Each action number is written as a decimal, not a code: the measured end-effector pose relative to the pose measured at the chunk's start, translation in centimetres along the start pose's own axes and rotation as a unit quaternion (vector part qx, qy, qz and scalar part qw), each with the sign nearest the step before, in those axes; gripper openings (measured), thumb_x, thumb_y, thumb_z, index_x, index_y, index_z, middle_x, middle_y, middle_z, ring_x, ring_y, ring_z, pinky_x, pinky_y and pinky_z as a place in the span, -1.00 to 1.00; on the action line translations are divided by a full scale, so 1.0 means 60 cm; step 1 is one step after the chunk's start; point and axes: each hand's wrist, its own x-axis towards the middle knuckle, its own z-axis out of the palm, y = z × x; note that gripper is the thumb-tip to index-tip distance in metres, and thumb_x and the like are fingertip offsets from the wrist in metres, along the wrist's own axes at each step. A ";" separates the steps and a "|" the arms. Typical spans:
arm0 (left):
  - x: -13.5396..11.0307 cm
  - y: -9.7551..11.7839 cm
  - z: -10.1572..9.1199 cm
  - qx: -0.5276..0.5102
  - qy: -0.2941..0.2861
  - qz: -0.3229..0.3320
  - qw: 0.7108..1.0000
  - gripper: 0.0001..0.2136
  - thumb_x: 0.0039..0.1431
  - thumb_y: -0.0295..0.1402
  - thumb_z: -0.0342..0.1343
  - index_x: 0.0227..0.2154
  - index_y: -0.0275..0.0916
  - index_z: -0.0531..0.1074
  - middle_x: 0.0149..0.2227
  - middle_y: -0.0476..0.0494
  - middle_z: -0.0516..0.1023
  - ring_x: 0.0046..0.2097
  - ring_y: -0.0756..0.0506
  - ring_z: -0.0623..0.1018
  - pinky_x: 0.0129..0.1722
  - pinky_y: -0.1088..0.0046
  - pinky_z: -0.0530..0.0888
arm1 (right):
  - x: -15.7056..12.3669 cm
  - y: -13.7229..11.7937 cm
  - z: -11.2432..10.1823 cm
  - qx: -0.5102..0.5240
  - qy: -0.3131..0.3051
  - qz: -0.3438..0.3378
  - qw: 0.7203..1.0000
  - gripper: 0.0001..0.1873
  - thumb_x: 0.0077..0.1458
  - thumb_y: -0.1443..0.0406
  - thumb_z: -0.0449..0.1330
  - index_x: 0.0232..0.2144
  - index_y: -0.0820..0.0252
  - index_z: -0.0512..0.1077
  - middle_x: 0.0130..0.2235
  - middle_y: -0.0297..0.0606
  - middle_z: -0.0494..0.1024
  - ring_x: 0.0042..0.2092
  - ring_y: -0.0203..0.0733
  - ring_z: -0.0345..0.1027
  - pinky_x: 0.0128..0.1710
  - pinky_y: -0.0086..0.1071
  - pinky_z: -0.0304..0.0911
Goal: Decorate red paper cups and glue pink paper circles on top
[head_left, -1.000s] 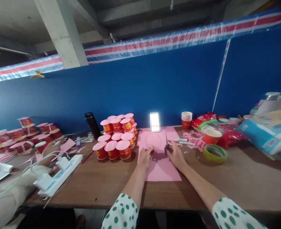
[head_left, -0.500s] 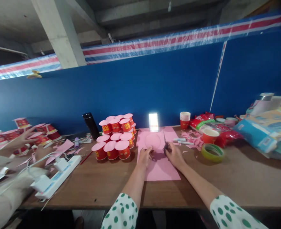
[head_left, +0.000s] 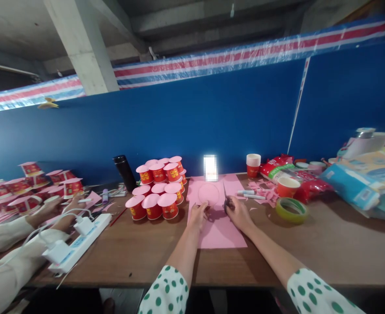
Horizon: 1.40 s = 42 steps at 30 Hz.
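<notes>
My left hand point(head_left: 199, 215) pinches the near edge of a piece of pink paper point(head_left: 208, 192) that has a circle outlined on it. My right hand point(head_left: 239, 213) is wrapped around a pair of scissors point(head_left: 225, 201), the blades pointing away from me just right of the circle. Whether the blades touch the paper I cannot tell. Beneath both hands lies more pink paper point(head_left: 223, 235) on the brown table. To the left stand stacked red paper cups point(head_left: 170, 210) topped with pink paper discs.
A power strip point(head_left: 81, 244) with cords lies at left, near a co-worker's hands point(head_left: 73, 209). A black flask point(head_left: 124, 172) stands behind. Rightward are markers point(head_left: 251, 194), pink scraps point(head_left: 268, 192), stacked cups point(head_left: 253, 165), green-yellow tape point(head_left: 291, 210) and a blue pack point(head_left: 359, 183).
The scissors blades point a little more to the left now, while my left hand stays put. The co-worker's hands have moved down from the cups at left and now hold a white marker-like stick.
</notes>
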 end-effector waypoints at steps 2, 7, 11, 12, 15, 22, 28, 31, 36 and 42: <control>-0.001 0.001 0.000 -0.001 0.000 -0.001 1.000 -0.79 -0.11 -0.45 0.29 -0.48 -0.31 0.33 -0.56 -0.08 0.48 -0.50 -0.01 0.51 -0.50 0.51 0.42 | 0.000 -0.001 0.000 0.001 0.000 0.002 1.000 -0.65 0.03 0.28 0.06 -0.09 0.25 0.33 -0.28 -0.12 0.59 -0.26 -0.10 0.50 -0.24 -0.26 0.38; 0.000 0.000 -0.001 -0.009 0.003 0.001 1.000 -0.81 -0.09 -0.47 0.27 -0.47 -0.32 0.34 -0.55 -0.10 0.49 -0.50 -0.01 0.52 -0.49 0.50 0.43 | -0.001 0.000 -0.001 0.011 -0.007 0.003 1.000 -0.65 0.04 0.28 0.05 -0.08 0.22 0.32 -0.29 -0.14 0.59 -0.26 -0.09 0.50 -0.25 -0.26 0.38; 0.003 -0.002 -0.001 -0.025 0.010 0.008 1.000 -0.82 -0.09 -0.49 0.27 -0.49 -0.32 0.33 -0.52 -0.10 0.50 -0.48 0.01 0.52 -0.42 0.49 0.47 | 0.000 -0.001 -0.002 0.027 -0.015 -0.002 1.000 -0.67 0.06 0.26 0.04 -0.11 0.23 0.32 -0.28 -0.12 0.59 -0.24 -0.09 0.50 -0.24 -0.26 0.38; 0.003 -0.002 -0.001 -0.028 0.011 0.009 1.000 -0.82 -0.09 -0.49 0.27 -0.50 -0.31 0.33 -0.51 -0.10 0.50 -0.48 0.02 0.52 -0.40 0.49 0.48 | 0.000 -0.002 -0.003 0.031 -0.017 -0.003 0.999 -0.68 0.07 0.25 0.04 -0.11 0.23 0.32 -0.27 -0.12 0.58 -0.24 -0.09 0.50 -0.24 -0.26 0.38; 0.005 -0.002 -0.001 -0.031 0.011 0.006 0.999 -0.81 -0.11 -0.50 0.28 -0.51 -0.31 0.33 -0.52 -0.09 0.50 -0.48 0.02 0.52 -0.41 0.51 0.48 | -0.001 -0.006 -0.005 0.039 -0.018 -0.001 0.999 -0.68 0.07 0.23 0.06 -0.11 0.22 0.32 -0.29 -0.13 0.59 -0.24 -0.09 0.50 -0.26 -0.27 0.38; 0.008 -0.003 -0.002 -0.024 0.014 0.002 1.000 -0.80 -0.12 -0.50 0.29 -0.52 -0.31 0.32 -0.55 -0.07 0.48 -0.50 0.02 0.52 -0.51 0.57 0.44 | -0.003 -0.013 -0.006 0.061 -0.025 0.010 0.998 -0.72 0.06 0.21 0.10 -0.17 0.20 0.34 -0.37 -0.20 0.58 -0.31 -0.09 0.51 -0.35 -0.32 0.39; 0.008 -0.003 -0.002 -0.013 0.018 -0.001 1.000 -0.78 -0.12 -0.47 0.29 -0.52 -0.31 0.31 -0.55 -0.08 0.48 -0.51 0.01 0.53 -0.55 0.59 0.41 | -0.003 -0.017 -0.009 0.066 -0.035 0.017 0.997 -0.71 0.05 0.20 0.11 -0.17 0.20 0.34 -0.40 -0.23 0.57 -0.37 -0.12 0.48 -0.39 -0.33 0.37; 0.010 -0.004 -0.003 -0.005 0.020 -0.004 1.000 -0.76 -0.13 -0.43 0.30 -0.54 -0.31 0.30 -0.58 -0.08 0.47 -0.51 0.00 0.53 -0.58 0.60 0.38 | -0.003 -0.019 -0.010 0.069 -0.041 0.023 0.996 -0.71 0.07 0.19 0.10 -0.17 0.21 0.34 -0.42 -0.23 0.56 -0.43 -0.14 0.47 -0.45 -0.36 0.35; 0.014 -0.007 -0.005 0.005 0.022 -0.005 1.000 -0.74 -0.16 -0.40 0.32 -0.55 -0.31 0.29 -0.63 -0.06 0.44 -0.52 -0.04 0.54 -0.68 0.62 0.26 | -0.002 -0.019 -0.010 0.074 -0.043 0.028 0.996 -0.69 0.06 0.17 0.11 -0.17 0.22 0.34 -0.40 -0.22 0.56 -0.36 -0.12 0.48 -0.37 -0.34 0.36; 0.012 -0.005 -0.002 0.014 0.022 -0.015 1.000 -0.74 -0.18 -0.39 0.32 -0.53 -0.31 0.30 -0.62 -0.08 0.45 -0.53 -0.06 0.54 -0.73 0.62 0.17 | -0.001 -0.016 -0.006 0.081 -0.048 0.035 0.995 -0.67 0.05 0.15 0.12 -0.17 0.23 0.33 -0.40 -0.22 0.56 -0.37 -0.12 0.47 -0.40 -0.35 0.35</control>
